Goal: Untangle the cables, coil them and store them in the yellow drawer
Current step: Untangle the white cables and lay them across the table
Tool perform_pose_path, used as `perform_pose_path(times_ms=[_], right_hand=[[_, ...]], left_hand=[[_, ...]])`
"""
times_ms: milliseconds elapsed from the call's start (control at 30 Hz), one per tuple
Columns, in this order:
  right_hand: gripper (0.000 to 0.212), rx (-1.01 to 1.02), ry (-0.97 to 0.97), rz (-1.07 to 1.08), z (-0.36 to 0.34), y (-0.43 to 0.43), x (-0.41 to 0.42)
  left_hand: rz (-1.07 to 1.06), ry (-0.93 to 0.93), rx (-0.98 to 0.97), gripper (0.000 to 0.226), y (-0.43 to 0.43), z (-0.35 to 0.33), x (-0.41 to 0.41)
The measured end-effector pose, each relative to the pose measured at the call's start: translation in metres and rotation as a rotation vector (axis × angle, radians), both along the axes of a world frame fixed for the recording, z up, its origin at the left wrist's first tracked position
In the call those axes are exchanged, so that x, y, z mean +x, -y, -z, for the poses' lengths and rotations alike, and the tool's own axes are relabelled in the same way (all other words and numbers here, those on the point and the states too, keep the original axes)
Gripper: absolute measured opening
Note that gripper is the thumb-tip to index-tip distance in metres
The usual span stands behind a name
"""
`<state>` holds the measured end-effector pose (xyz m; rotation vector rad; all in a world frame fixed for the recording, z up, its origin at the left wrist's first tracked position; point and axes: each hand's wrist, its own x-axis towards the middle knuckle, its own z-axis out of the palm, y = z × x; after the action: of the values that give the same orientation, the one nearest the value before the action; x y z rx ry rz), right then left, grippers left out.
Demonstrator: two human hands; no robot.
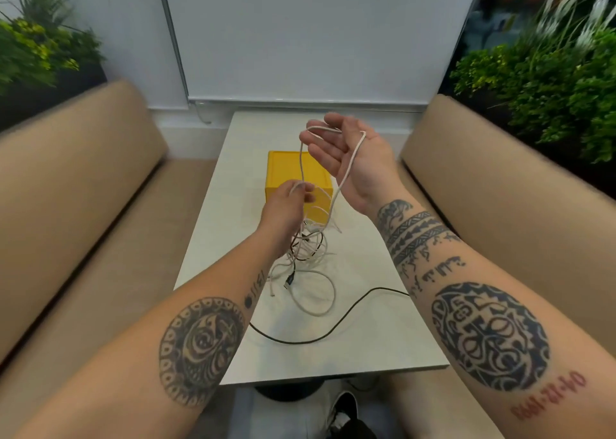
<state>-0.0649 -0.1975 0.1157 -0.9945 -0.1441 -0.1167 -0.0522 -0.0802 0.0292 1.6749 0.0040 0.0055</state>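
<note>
A white cable [346, 168] loops over my raised right hand [346, 153], running across the spread fingers and down the palm. My left hand [288, 208] pinches the same cable lower down, in front of the yellow drawer box [283, 168]. Below the hands the cable drops into a tangle of white and dark cables [306, 255] on the white table [366, 338]. A black cable [333, 332] curves loose across the table nearer to me. The drawer's front is hidden behind my left hand.
Beige sofa backs flank the table on the left [76, 178] and right [500, 172]. Green plants [550, 71] stand behind the right sofa and at the far left [36, 48]. A black shoe [343, 408] shows under the table's near edge.
</note>
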Motion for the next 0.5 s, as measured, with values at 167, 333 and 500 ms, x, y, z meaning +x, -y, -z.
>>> perform_pose_path(times_ms=[167, 333, 500], right_hand=[[0.017, -0.257, 0.039, 0.093, 0.011, 0.025, -0.003], [0.021, -0.977, -0.244, 0.114, 0.091, 0.037, 0.0], [0.075, -1.255, -0.356, -0.145, 0.162, 0.012, -0.012]], left_hand=[[-0.14, 0.026, -0.231, 0.027, 0.004, -0.024, 0.047], [-0.141, 0.05, -0.5, 0.028, 0.005, -0.067, 0.07], [-0.068, -0.018, -0.599, 0.029, 0.01, -0.074, 0.081]])
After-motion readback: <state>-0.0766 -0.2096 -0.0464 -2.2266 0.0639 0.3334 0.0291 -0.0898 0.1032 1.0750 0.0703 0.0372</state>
